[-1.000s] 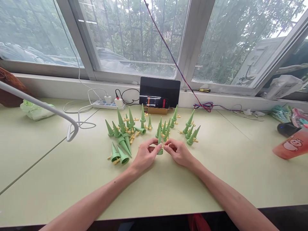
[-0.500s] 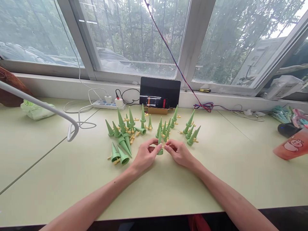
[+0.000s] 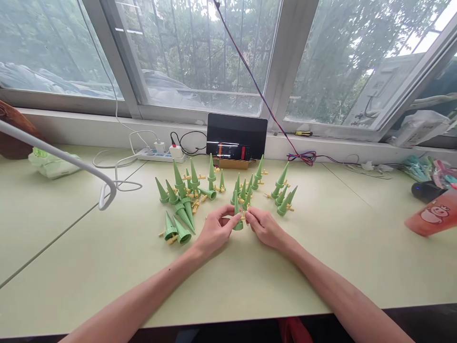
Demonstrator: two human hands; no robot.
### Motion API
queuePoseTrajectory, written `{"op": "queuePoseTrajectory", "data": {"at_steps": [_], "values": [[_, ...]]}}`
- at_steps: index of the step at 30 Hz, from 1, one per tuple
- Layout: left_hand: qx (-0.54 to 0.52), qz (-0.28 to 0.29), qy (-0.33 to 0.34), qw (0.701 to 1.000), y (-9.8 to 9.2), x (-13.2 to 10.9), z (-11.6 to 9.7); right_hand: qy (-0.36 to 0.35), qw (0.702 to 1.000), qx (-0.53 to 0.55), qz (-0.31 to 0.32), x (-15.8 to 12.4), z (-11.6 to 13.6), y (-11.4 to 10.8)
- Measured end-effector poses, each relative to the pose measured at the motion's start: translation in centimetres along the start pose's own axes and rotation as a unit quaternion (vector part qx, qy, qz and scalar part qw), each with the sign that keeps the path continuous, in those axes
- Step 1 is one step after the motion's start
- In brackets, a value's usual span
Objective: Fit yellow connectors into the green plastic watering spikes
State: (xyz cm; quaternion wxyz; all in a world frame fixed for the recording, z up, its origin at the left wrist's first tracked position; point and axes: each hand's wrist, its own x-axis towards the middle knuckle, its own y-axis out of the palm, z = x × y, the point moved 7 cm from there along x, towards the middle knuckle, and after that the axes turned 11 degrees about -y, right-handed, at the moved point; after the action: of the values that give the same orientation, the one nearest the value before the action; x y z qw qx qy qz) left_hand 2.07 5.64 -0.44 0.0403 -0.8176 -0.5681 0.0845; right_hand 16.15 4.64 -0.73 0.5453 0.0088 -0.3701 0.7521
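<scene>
My left hand [image 3: 222,225] is closed around a green plastic watering spike [image 3: 237,209], a cone with its point up and its wide collar low over the table. On the spike's right side, my right hand [image 3: 263,226] pinches a small yellow valve [image 3: 244,216], partly hidden by the fingertips. Just behind my hands stand several more green spikes [image 3: 243,190]. To the left, other spikes [image 3: 183,234] lie or stand in a loose cluster, with yellow valves [image 3: 195,206] among them. A smaller group of spikes [image 3: 281,181] with valves fitted stands to the right.
A black tablet [image 3: 237,133] leans at the back, a phone [image 3: 233,151] before it. A power strip [image 3: 157,155] with cables lies at back left. A white curved rod [image 3: 71,159] crosses the left side. An orange-red cup [image 3: 432,214] is at far right.
My right fingers have shifted slightly right and show more of the yellow valve. My left hand keeps the spike in nearly the same place.
</scene>
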Motion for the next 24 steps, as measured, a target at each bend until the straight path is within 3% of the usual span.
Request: {"op": "queuePoseTrajectory", "data": {"at_steps": [18, 24], "values": [[0.006, 0.016, 0.049, 0.999, 0.25, -0.27, -0.42, -0.001, 1.0, 0.0, 0.008, 0.07, 0.44, 0.14], [0.061, -0.003, 0.087, 0.994, 0.26, -0.62, -0.78, 0.007, 1.0, 0.0, 0.008, 0.0, 0.27, 0.15]]}}
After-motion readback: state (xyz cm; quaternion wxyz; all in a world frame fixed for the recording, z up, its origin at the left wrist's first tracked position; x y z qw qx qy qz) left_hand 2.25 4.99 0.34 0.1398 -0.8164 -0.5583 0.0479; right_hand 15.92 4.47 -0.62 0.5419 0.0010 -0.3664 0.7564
